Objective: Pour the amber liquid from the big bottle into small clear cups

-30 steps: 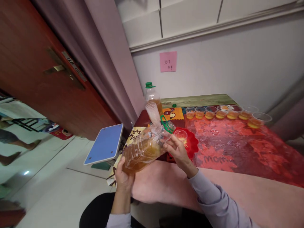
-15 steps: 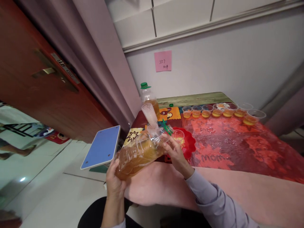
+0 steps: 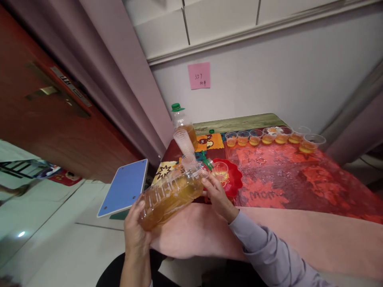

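A large clear plastic bottle (image 3: 170,199) of amber liquid is tilted, its neck pointing up and right. My left hand (image 3: 134,223) grips its base, and my right hand (image 3: 217,195) holds it near the shoulder. Past the neck, a clear plastic cup (image 3: 220,170) with a little yellow liquid sits in a red scalloped tray (image 3: 237,181). A green handle (image 3: 206,159) shows by the bottle's mouth. Just behind the bottle leans a stack of clear cups (image 3: 183,141). Whether liquid is flowing out, I cannot tell.
Several clear cups (image 3: 267,137) holding yellow liquid stand in a row at the table's back. A second bottle (image 3: 182,121) with a green cap stands back left, near a loose green cap (image 3: 212,131). A blue board (image 3: 124,187) is left of the table (image 3: 269,223).
The view has shifted slightly, so the table items appear a little further left. Both hands keep their hold on the bottle, which looks slightly less steeply tilted.
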Demonstrator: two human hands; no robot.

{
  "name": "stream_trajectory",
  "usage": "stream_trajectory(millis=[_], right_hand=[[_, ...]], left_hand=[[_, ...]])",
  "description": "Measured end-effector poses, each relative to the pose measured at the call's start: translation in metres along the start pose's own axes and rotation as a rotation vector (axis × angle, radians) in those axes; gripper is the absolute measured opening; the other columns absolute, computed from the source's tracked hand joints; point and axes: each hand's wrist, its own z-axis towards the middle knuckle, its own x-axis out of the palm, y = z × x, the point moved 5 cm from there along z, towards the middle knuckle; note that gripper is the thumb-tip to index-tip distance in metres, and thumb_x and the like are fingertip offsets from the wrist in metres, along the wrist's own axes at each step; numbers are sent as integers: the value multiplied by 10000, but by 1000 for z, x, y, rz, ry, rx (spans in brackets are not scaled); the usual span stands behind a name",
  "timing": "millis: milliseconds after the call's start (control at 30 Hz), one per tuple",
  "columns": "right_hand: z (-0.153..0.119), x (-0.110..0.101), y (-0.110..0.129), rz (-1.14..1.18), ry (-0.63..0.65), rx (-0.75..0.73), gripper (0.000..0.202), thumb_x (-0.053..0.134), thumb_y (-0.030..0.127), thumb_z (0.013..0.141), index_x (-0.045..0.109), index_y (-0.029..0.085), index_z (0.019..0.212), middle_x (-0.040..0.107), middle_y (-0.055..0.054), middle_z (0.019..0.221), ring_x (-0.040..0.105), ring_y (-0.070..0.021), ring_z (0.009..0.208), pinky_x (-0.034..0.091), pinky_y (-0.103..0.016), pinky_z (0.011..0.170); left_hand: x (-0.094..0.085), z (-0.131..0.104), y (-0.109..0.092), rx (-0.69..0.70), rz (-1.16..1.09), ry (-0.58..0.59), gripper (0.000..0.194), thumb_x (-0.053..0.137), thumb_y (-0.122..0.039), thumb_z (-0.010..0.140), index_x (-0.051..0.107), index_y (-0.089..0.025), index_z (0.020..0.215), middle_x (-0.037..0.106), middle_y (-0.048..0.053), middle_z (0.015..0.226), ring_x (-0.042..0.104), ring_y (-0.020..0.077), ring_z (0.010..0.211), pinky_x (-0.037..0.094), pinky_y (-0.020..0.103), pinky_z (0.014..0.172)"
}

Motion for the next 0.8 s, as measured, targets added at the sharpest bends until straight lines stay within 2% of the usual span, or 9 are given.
stream_trajectory(millis=[233,500,800], right_hand=[[0,1,-5,30,-18,25,504,788,607,892,708,307,1290,760,-57,1350,764,-292,1180,691,-436,882],[0,4,-2,85,3,18,542,791,599,878,719,315,1333,754,-45,1389,763,-283,1174,697,-403,852],[0,4,1,58,8,18,512,749,628,901,713,290,1284,766,-55,1331,782,-274,1101,692,-388,809]], left_hand=[[2,-2,-10,30,68,-17,551,906,-347,634,799,-202,1155,809,52,1119,749,250,955,590,350,865],[13,-11,-18,29,58,-26,515,908,-342,591,805,-204,1076,803,13,1024,718,203,880,563,305,813],[16,-9,-22,65,92,-37,476,885,-319,623,796,-199,1075,802,20,998,715,208,843,555,332,828]])
